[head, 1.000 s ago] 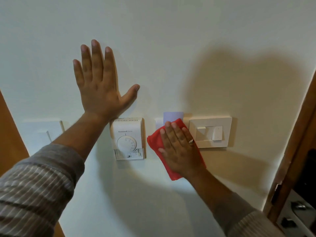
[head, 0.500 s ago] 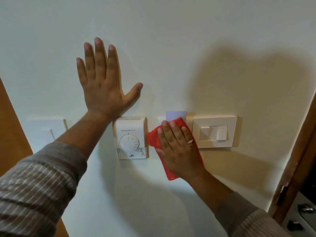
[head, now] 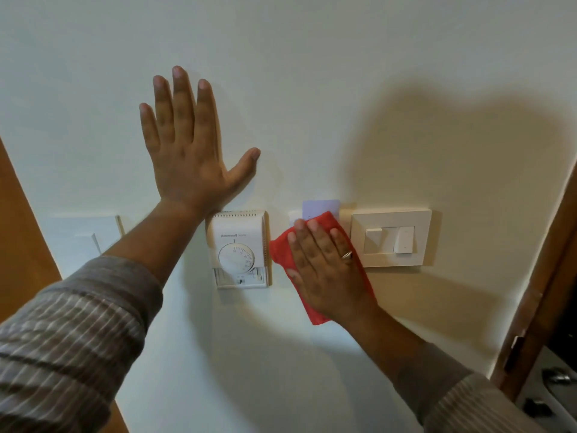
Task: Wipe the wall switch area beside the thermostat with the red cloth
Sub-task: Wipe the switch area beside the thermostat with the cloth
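Note:
My right hand lies flat on the red cloth, pressing it to the wall between the white dial thermostat and the cream switch plate. The cloth covers most of a small plate whose pale lilac card sticks out above it. My left hand is spread flat on the wall above and left of the thermostat, holding nothing. A ring shows on my right hand.
Another white plate sits on the wall at the left, next to a wooden edge. A brown wooden door frame runs down the right side, with a dark metal fitting below it.
The right hand and cloth stay between thermostat and switch plate, with only slight shifts. The left hand stays flat on the wall. The view has drifted a little.

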### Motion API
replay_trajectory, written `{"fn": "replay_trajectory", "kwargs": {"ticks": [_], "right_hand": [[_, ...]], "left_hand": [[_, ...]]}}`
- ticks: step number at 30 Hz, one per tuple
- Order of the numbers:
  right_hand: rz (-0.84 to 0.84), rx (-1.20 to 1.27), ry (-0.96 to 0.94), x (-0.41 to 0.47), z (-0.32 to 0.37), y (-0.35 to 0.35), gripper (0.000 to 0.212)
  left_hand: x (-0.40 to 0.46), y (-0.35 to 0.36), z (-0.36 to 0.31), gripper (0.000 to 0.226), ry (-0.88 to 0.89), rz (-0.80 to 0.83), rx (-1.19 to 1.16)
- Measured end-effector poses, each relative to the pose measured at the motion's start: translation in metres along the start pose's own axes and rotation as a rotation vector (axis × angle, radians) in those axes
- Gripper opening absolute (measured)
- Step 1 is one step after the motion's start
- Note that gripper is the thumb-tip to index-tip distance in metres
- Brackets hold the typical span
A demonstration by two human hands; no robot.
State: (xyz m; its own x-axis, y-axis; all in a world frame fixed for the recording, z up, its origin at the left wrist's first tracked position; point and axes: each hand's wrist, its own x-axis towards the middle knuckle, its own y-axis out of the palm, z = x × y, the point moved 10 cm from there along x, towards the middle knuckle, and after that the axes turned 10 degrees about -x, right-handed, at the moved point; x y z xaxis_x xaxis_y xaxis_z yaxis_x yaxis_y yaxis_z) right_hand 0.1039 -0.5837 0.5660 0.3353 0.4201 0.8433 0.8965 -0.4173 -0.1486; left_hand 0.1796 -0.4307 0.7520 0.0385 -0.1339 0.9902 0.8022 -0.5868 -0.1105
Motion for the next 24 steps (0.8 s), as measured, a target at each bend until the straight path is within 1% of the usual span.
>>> {"fn": "replay_trajectory", "kwargs": {"ticks": [3,4,5,6,8,9,10,11,13,15,16,18,21,24], "right_hand": [[-0.051,0.016,-0.274,-0.016,0.003,-0.006,0.063],[-0.060,0.047,-0.320,-0.020,-0.004,-0.008,0.061],[-0.078,0.067,-0.314,-0.020,-0.012,-0.010,0.061],[-0.094,0.061,-0.257,-0.019,-0.020,-0.011,0.062],[-0.088,0.024,-0.059,-0.015,-0.029,-0.008,0.067],[-0.067,0.011,0.013,-0.015,-0.026,-0.004,0.069],[-0.044,-0.005,0.038,-0.017,-0.019,-0.001,0.070],[-0.037,-0.017,0.009,-0.021,-0.011,0.002,0.071],[-0.055,-0.040,-0.153,-0.034,-0.007,0.004,0.073],[-0.059,-0.011,-0.258,-0.041,-0.015,0.003,0.068],[-0.058,-0.004,-0.248,-0.041,-0.021,0.002,0.066],[-0.050,-0.001,-0.134,-0.036,-0.028,-0.002,0.067],[0.010,0.024,0.032,-0.021,-0.025,-0.005,0.069],[0.049,0.000,0.118,0.000,-0.017,-0.003,0.073]], "left_hand": [[0.000,-0.001,0.000,0.100,-0.001,0.003,-0.011],[0.000,-0.001,-0.001,0.100,-0.002,0.010,-0.016],[0.000,-0.001,-0.001,0.101,-0.004,0.017,-0.020],[-0.001,-0.001,-0.001,0.101,-0.005,0.018,-0.023],[0.000,-0.002,-0.001,0.100,-0.004,0.015,-0.022],[0.000,-0.002,-0.001,0.100,-0.003,0.016,-0.019],[0.000,-0.001,-0.002,0.100,-0.003,0.018,-0.018],[0.000,-0.002,-0.001,0.101,-0.003,0.018,-0.016],[-0.001,-0.001,-0.002,0.101,-0.001,0.020,-0.020],[-0.001,0.000,-0.001,0.101,0.005,0.020,-0.020],[-0.001,0.000,-0.001,0.101,0.005,0.019,-0.017],[-0.001,0.000,-0.001,0.101,0.004,0.021,-0.014],[0.000,0.001,-0.002,0.102,-0.004,0.025,-0.016],[0.000,0.000,-0.002,0.101,-0.005,0.023,-0.004]]}}
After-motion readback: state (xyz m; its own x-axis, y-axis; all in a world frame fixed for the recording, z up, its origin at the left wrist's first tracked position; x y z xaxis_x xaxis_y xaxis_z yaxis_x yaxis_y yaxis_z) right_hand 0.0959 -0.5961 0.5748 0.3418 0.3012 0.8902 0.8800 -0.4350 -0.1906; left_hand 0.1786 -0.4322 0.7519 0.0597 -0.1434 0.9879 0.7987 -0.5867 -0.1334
